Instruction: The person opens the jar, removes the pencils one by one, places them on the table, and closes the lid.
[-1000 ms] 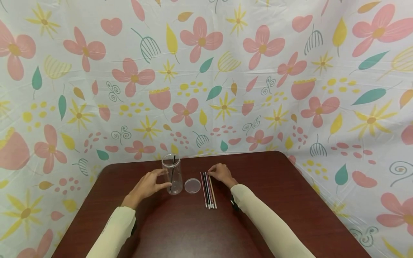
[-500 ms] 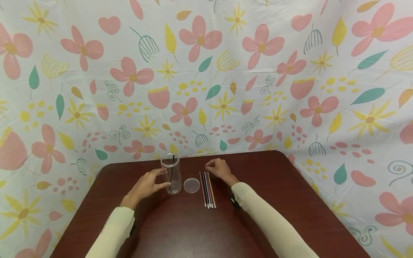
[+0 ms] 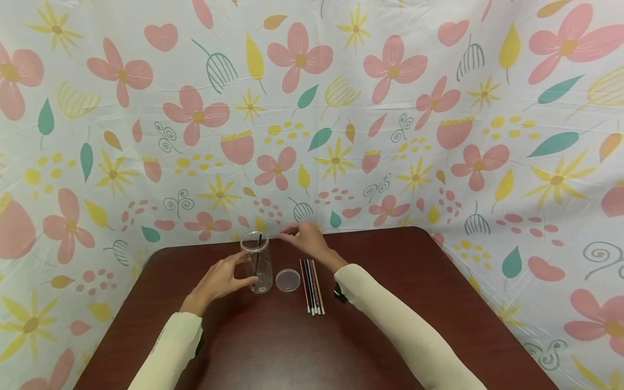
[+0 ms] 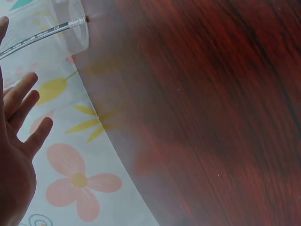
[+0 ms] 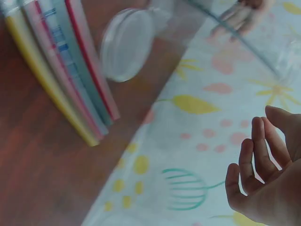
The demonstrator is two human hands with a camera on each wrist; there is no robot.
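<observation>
A clear jar (image 3: 264,271) stands upright on the table with one black pencil (image 4: 37,37) leaning inside, eraser end at the bottom. My left hand (image 3: 220,279) is around the jar's left side, thumb in front and fingers toward the back; in the left wrist view the lower fingers spread loosely. Beyond the pencils, my right hand (image 3: 308,238) hovers near the table's far edge with bent fingers and nothing in it. Several pencils (image 3: 312,287) lie side by side, erasers toward me. A round clear lid (image 3: 288,280) lies between jar and pencils.
The dark reddish wooden table (image 3: 273,346) ends at the back against a white curtain (image 3: 341,124) printed with flowers and leaves.
My right hand has left the far ends of the pencils and moved left and up, toward the jar. The left hand stays at the jar, and the pencils still lie in place.
</observation>
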